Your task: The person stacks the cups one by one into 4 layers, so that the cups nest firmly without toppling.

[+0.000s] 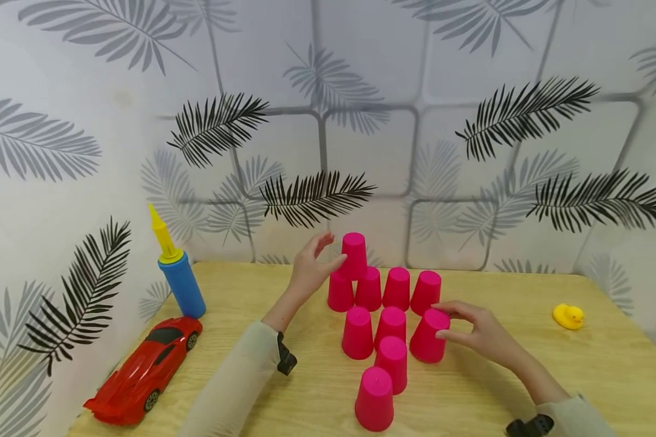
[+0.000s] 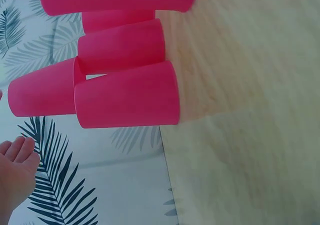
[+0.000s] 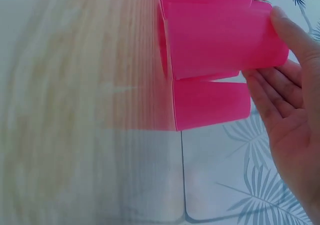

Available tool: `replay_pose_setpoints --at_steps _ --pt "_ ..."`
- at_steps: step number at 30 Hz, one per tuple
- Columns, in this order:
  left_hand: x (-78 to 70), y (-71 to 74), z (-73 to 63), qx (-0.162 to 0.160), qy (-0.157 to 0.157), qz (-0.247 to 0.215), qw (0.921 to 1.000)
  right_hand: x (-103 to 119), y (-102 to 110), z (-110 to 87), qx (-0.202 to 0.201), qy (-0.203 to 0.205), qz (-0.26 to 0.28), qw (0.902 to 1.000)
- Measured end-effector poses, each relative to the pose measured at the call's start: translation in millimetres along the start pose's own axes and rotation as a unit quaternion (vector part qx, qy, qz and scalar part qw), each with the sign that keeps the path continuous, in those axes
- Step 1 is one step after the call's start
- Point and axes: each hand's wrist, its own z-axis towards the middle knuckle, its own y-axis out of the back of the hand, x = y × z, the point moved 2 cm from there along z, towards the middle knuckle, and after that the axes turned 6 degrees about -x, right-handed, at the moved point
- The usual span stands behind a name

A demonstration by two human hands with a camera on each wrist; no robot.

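Note:
Upside-down pink cups stand grouped on the table. At the back is a row of several, and one upper cup sits across the two leftmost. Beside that upper cup is my left hand, its fingers spread; in the left wrist view a gap shows between the fingers and the cup. My right hand pinches a pink cup near its closed end, thumb on one side and fingers on the other. This cup leans a little, in front of the back row's right end. Nearer me stand more cups, the closest one at the front.
At the left of the wooden table lies a red toy car. Behind it stands a blue and yellow hand pump. A yellow rubber duck sits at the right. A leaf-patterned wall closes off the back.

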Motion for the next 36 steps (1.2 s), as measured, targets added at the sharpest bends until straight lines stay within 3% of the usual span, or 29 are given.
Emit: replay_pose_setpoints --at_steps 3,7,14,17,23,26,31,36 --pt "1.7 9.5 -13.6 -0.026 -0.022 -0.024 0.9991 0.8 6.7 -2.2 -0.034 -0.015 0.001 0.9993" --pt "0.2 17.2 -32.0 -0.016 -0.029 -0.054 0.9980 -1.2 17.7 -0.2 -0.105 -0.026 0.019 0.9939" --pt "-4.2 13.9 -59.8 0.083 -0.004 -0.059 0.9948 0.2 28.8 12.1 -0.218 -0.024 0.095 0.9710" --pt "-6.7 10.5 -68.5 0.125 -0.003 -0.045 0.9912 0.4 29.8 21.2 -0.249 -0.036 0.132 0.9587" --pt "-7.3 4.0 -76.8 0.172 -0.016 -0.012 0.9849 -0.5 28.1 46.0 -0.281 -0.046 0.198 0.9378" --pt "-4.4 2.5 -83.4 0.201 -0.008 0.007 0.9795 -2.0 22.6 52.5 -0.266 -0.063 0.196 0.9417" --pt "-1.3 2.8 -88.2 0.226 0.019 0.030 0.9734 -4.3 15.6 64.6 -0.215 -0.082 0.118 0.9659" --pt "-1.9 -0.3 -86.4 0.235 0.025 0.041 0.9709 -9.8 15.6 74.3 -0.199 -0.053 0.027 0.9781"
